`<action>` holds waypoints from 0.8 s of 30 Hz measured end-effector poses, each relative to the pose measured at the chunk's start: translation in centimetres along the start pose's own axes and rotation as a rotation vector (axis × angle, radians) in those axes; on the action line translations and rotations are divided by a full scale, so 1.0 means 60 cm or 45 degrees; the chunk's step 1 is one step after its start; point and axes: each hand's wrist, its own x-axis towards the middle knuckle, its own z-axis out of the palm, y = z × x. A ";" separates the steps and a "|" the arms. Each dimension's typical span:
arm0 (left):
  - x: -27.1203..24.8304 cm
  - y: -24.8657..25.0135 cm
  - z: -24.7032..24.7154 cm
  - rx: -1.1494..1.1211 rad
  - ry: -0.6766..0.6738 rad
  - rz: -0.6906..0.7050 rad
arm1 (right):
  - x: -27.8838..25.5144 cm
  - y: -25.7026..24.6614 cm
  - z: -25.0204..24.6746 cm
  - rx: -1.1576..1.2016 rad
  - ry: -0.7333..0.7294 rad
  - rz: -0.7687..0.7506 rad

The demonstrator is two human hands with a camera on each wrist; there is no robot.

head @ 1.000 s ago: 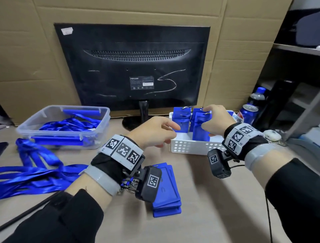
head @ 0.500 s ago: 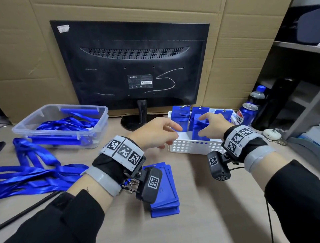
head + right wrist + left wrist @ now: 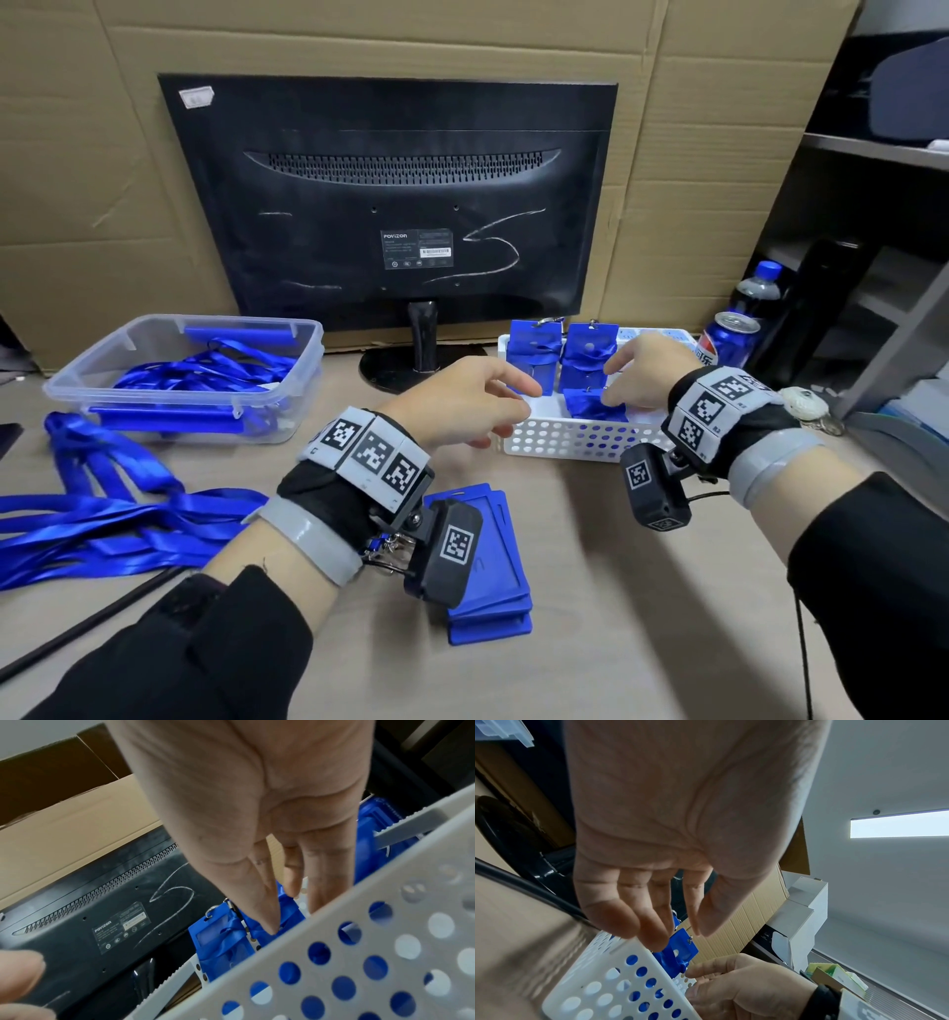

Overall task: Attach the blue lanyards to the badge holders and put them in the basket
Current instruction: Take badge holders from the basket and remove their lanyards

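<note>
Head view: white basket (image 3: 565, 442) right of centre, holding upright badge holders (image 3: 536, 354) wrapped in blue lanyards; right hand (image 3: 642, 372) over basket interior, fingers extended on the nearest wrapped holder (image 3: 595, 406), nothing gripped; left hand (image 3: 462, 398) just left of basket, relaxed, empty. Bare holders (image 3: 488, 565) stacked at lower centre; loose lanyards (image 3: 102, 514) lower left. Monitor (image 3: 390, 205) label reads "POVIZON". Left wrist view: fingers (image 3: 628, 912) loose above basket rim (image 3: 618, 959). Right wrist view: fingertips (image 3: 270, 923) pressing blue wrap (image 3: 223, 935). Risk: wrapped lanyard likely to unwind or holder to topple once pressure is released.
</note>
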 end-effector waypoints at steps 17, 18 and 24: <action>0.001 -0.002 0.000 -0.004 -0.012 -0.004 | 0.009 0.004 -0.027 -0.614 -0.531 0.105; 0.001 -0.002 0.002 -0.006 -0.013 -0.005 | 0.030 0.013 -0.022 -0.650 -0.567 0.089; 0.005 -0.002 0.006 0.001 -0.029 -0.012 | 0.018 -0.005 -0.020 -0.631 -0.589 0.110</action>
